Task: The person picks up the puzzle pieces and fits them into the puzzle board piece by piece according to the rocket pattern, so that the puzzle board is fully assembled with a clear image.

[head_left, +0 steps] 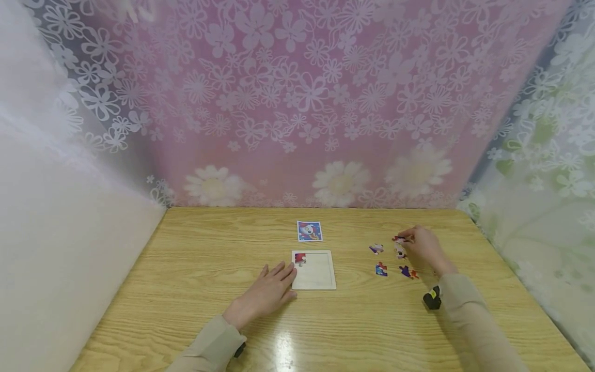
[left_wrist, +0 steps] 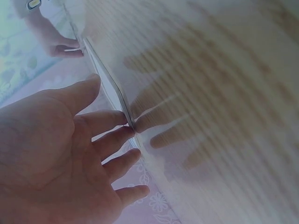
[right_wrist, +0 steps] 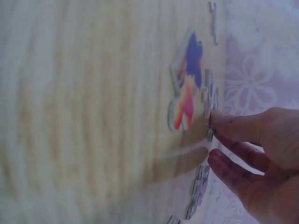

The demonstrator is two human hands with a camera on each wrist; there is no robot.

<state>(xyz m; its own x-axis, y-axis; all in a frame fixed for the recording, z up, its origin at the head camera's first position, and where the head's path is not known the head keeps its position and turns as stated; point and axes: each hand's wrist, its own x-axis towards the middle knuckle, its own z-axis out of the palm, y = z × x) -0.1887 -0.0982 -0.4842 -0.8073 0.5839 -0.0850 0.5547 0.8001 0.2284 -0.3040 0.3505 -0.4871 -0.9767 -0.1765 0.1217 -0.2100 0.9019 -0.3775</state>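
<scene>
A white square puzzle tray (head_left: pixel 313 274) lies on the table with a red puzzle piece (head_left: pixel 300 257) in its upper left corner. My left hand (head_left: pixel 268 290) is spread beside it, straight fingertips against the tray's left edge, also shown in the left wrist view. To the right, my right hand (head_left: pixel 426 248) pinches a small red and purple puzzle piece (head_left: pixel 398 239) between thumb and fingers. Around that hand lie a pale puzzle piece (head_left: pixel 400 251), a purple and white one (head_left: pixel 376 249), a red and blue one (head_left: pixel 381 269) and a purple and orange one (head_left: pixel 408 272).
A small picture card (head_left: pixel 309 231) with a white cartoon figure on blue lies behind the tray. Flowered pink cloth (head_left: pixel 297 103) rises at the wooden table's (head_left: pixel 209 248) far edge. Pale curtains stand at both sides.
</scene>
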